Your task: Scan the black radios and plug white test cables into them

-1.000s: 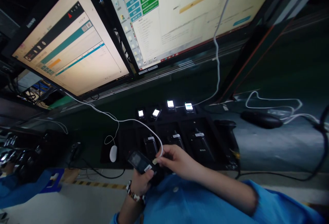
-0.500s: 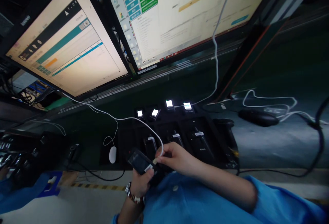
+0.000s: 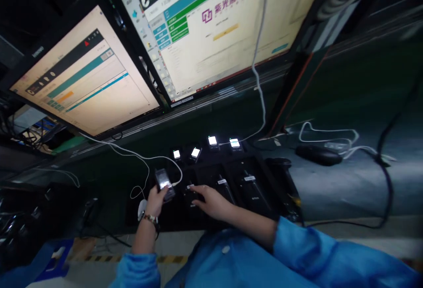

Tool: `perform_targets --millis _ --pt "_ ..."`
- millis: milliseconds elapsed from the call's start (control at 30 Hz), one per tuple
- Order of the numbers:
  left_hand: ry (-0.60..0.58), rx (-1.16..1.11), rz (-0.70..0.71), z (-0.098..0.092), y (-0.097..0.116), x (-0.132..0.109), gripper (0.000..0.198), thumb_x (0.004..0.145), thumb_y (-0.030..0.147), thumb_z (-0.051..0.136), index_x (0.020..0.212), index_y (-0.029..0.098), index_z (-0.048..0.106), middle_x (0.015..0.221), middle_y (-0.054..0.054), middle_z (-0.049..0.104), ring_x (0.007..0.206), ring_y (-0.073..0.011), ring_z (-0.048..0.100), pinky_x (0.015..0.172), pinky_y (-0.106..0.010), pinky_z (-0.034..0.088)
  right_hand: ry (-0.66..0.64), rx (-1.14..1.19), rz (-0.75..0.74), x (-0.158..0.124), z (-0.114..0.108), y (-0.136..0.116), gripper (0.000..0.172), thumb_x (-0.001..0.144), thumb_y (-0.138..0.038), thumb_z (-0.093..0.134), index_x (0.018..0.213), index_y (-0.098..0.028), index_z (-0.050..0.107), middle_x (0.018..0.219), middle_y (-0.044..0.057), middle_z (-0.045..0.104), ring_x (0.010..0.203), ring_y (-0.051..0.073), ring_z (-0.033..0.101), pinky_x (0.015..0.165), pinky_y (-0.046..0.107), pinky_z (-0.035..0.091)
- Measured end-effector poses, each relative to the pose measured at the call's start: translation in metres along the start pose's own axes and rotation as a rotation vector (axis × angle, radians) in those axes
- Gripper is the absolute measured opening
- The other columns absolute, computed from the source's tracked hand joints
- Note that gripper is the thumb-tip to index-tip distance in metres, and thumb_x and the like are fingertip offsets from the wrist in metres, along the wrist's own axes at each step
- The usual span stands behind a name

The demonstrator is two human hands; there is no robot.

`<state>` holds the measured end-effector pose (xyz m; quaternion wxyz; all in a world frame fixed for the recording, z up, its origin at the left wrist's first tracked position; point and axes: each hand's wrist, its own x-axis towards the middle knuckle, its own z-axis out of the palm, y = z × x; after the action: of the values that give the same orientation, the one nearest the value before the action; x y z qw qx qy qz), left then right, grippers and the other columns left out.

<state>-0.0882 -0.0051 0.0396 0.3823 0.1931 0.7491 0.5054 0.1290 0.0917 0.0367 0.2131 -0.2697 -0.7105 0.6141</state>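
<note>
My left hand [image 3: 156, 199] is closed round a small black phone [image 3: 163, 180] with a lit screen, held above the dark bench; a white cable [image 3: 132, 153] runs into its right end. My right hand [image 3: 211, 200] reaches forward onto the black device tray [image 3: 274, 191], its fingers curled over a black device [image 3: 191, 190] lying in the left slot. Two more black devices [image 3: 253, 186] lie in the slots to the right. Several small lit phones [image 3: 212, 141] stand in a row at the tray's far edge.
Two large lit monitors [image 3: 89, 76] lean over the bench. A white mouse [image 3: 142, 206] lies left of the tray, a black mouse [image 3: 319, 155] with coiled white cables at the right. A thick black cable [image 3: 386, 182] loops on the right. Dark equipment fills the left edge.
My left hand has carried the phone forward and left, away from my body. My right hand has let go of the cable plug and moved onto the device in the tray.
</note>
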Motion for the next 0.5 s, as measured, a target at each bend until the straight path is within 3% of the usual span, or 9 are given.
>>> perform_targets --millis 100,167,233,300,400,500 --pt "0.081 0.140 0.007 -0.015 0.011 0.022 0.040 0.075 0.048 0.068 0.098 0.015 0.065 0.100 -0.013 0.073 0.098 -0.0274 0.068 0.083 -0.041 0.055 0.101 -0.159 -0.182 -0.027 -0.032 0.012 0.030 0.080 -0.017 0.058 0.108 -0.020 0.070 0.111 0.012 0.068 0.111 0.027 0.058 0.101 0.046 0.045" --pt "0.123 0.278 0.039 -0.024 0.014 0.023 0.038 0.070 0.046 0.071 0.092 0.015 0.066 0.095 -0.014 0.073 0.105 -0.0348 0.065 0.090 -0.046 0.051 0.248 -0.307 -0.227 -0.049 -0.065 0.031 0.026 0.086 -0.020 0.052 0.105 -0.021 0.070 0.106 0.011 0.068 0.106 0.026 0.060 0.096 0.045 0.048" --pt "0.169 0.407 0.081 -0.031 0.013 0.019 0.041 0.066 0.044 0.071 0.095 0.015 0.067 0.098 -0.016 0.072 0.111 -0.0416 0.060 0.098 -0.053 0.045 0.447 -0.415 -0.133 -0.067 -0.102 0.054 0.026 0.088 -0.024 0.047 0.102 -0.021 0.069 0.104 0.012 0.067 0.104 0.026 0.060 0.095 0.046 0.049" --pt "0.275 0.631 0.175 -0.032 0.004 0.012 0.051 0.072 0.048 0.062 0.107 0.012 0.064 0.113 -0.021 0.067 0.115 -0.0416 0.058 0.100 -0.054 0.043 0.580 -0.462 -0.031 -0.071 -0.136 0.075 0.029 0.089 -0.025 0.042 0.102 -0.018 0.067 0.106 0.015 0.066 0.104 0.028 0.059 0.096 0.049 0.047" --pt "0.384 0.831 0.548 -0.011 -0.024 0.005 0.055 0.081 0.050 0.046 0.114 0.009 0.063 0.129 -0.022 0.059 0.122 -0.0371 0.054 0.102 -0.053 0.045 0.614 -0.495 0.020 -0.041 -0.171 0.090 0.034 0.091 -0.024 0.037 0.107 -0.014 0.065 0.112 0.017 0.064 0.108 0.027 0.057 0.100 0.047 0.044" --pt "0.332 0.866 0.917 0.031 -0.051 0.005 0.038 0.084 0.040 0.045 0.097 0.016 0.071 0.111 -0.017 0.067 0.108 -0.0305 0.064 0.095 -0.048 0.053 0.523 -0.552 0.035 0.022 -0.189 0.082 0.031 0.091 -0.021 0.038 0.107 -0.016 0.065 0.111 0.013 0.066 0.106 0.022 0.060 0.098 0.038 0.045"
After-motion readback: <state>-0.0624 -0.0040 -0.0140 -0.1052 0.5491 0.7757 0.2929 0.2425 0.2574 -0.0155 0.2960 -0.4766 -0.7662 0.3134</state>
